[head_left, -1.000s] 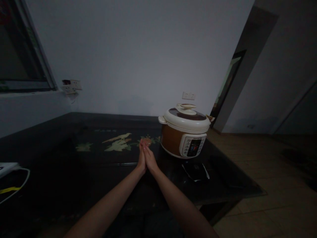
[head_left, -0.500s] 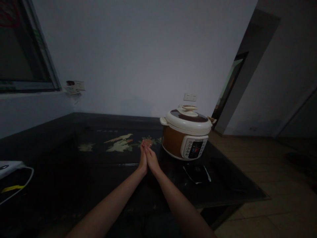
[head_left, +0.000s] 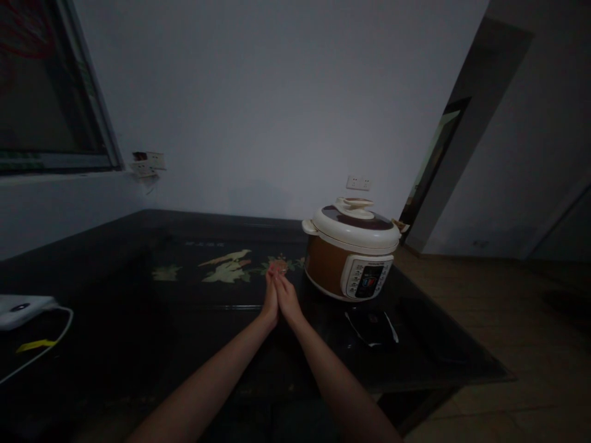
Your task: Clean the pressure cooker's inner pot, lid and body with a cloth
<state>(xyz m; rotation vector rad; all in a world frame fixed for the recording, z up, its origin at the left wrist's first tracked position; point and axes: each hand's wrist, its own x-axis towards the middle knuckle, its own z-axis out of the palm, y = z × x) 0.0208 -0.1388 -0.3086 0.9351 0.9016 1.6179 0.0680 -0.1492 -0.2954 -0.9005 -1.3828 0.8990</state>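
My left hand (head_left: 271, 298) and my right hand (head_left: 287, 298) are pressed palm to palm above the dark tabletop (head_left: 194, 354), fingers stretched out and pointing away from me. Nothing shows between the palms, though their inner faces are hidden. Just beyond the fingertips lies a painted flower and bird pattern (head_left: 226, 271) on the table surface. An electric pressure cooker (head_left: 327, 267), brown with a cream lid and a button panel, stands to the right of my hands, apart from them.
A black packet or pouch with white edges (head_left: 372, 326) lies in front of the cooker, beside a flat dark object (head_left: 434, 329). At the left sit a white device with a cable (head_left: 28, 311) and a yellow strip (head_left: 36, 346). Wall sockets (head_left: 359, 183) are behind.
The view has shifted slightly, so the table and cooker appear a little further right. My hands stay pressed together in the same place over the table.
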